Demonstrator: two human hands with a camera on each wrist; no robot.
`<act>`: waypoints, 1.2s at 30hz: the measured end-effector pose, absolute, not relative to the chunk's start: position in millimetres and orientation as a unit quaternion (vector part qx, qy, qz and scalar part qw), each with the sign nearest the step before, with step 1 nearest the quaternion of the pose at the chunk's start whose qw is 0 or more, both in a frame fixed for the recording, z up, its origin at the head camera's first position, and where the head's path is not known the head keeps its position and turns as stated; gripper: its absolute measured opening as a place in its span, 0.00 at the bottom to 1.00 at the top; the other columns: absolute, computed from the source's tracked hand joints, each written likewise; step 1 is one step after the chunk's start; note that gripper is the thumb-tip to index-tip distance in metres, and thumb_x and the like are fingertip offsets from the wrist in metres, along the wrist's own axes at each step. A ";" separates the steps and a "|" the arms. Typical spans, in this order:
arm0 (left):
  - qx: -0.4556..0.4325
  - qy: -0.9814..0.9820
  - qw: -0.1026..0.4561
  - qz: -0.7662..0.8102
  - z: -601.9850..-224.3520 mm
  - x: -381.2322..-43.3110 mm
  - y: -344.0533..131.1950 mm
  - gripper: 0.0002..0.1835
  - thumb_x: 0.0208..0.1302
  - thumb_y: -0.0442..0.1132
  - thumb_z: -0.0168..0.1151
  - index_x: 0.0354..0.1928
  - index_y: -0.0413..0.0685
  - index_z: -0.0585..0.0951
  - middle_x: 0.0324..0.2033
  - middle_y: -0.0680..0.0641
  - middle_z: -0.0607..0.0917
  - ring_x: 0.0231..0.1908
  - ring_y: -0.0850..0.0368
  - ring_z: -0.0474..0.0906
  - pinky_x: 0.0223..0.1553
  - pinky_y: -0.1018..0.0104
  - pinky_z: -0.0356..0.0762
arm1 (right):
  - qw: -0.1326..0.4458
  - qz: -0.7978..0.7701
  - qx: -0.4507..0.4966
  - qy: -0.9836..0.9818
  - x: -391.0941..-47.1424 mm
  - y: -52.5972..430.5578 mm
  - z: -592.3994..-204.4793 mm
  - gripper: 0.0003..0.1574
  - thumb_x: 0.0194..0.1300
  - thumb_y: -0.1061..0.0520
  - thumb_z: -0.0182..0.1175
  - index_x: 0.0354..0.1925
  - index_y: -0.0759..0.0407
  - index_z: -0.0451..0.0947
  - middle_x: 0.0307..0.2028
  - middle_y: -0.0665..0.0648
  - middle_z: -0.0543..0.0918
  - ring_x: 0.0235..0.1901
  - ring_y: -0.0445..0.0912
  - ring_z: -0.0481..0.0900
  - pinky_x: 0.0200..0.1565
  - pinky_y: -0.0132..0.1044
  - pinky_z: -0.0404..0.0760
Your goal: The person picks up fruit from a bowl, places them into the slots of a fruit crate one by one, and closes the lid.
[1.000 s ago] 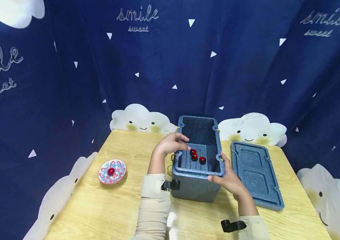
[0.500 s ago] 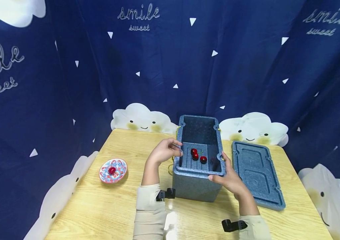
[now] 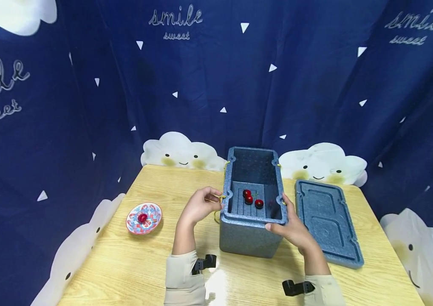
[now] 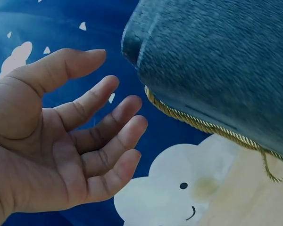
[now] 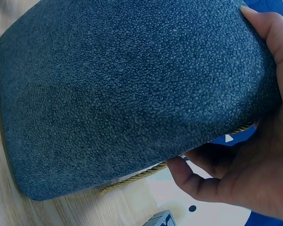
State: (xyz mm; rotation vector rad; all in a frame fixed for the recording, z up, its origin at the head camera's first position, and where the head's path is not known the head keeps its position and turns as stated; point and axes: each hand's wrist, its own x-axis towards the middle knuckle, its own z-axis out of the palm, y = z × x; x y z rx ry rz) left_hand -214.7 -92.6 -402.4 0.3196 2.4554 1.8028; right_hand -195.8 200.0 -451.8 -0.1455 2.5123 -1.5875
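An open blue-grey foam box (image 3: 250, 238) stands mid-table, with yellow cord (image 4: 193, 121) along its side. Three red cherries (image 3: 259, 204) lie on its floor. My right hand (image 3: 292, 227) grips the box's near right corner, thumb on the front rim and fingers along the right side. Just left of the box is my left hand (image 3: 200, 208); its fingers are loosely bent with nothing between them, and the left wrist view shows the palm (image 4: 52, 160) apart from the box wall.
A patterned plate (image 3: 134, 212) holding a red cherry (image 3: 142, 218) sits at the left of the wooden table (image 3: 117, 263). To the right of the box lies its blue-grey lid (image 3: 325, 219). Behind hangs a dark blue curtain (image 3: 208, 76) with clouds.
My left hand has drawn back from over the box interior, moving left and toward me past the rim. The right hand keeps its grip, and the cherries stay where they were.
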 end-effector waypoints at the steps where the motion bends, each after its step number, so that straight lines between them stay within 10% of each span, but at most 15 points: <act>1: 0.102 0.802 0.038 0.588 -404.5 -212.8 -93.6 0.18 0.50 0.29 0.67 0.44 0.33 0.77 0.36 0.40 0.80 0.38 0.48 0.76 0.38 0.61 0.75 | 0.083 -0.531 -0.050 0.842 -195.9 200.1 -452.0 0.69 0.51 0.47 0.69 0.72 0.37 0.29 0.70 0.67 0.37 0.65 0.68 0.41 0.56 0.68 0.52; 36: 0.049 0.839 -0.024 0.542 -482.5 -195.4 -135.6 0.15 0.52 0.33 0.68 0.44 0.44 0.80 0.40 0.47 0.81 0.41 0.43 0.76 0.40 0.56 0.74 | 0.091 -0.526 -0.048 0.844 -198.7 202.1 -455.3 0.69 0.52 0.48 0.69 0.72 0.37 0.27 0.71 0.64 0.33 0.66 0.68 0.37 0.55 0.69 0.50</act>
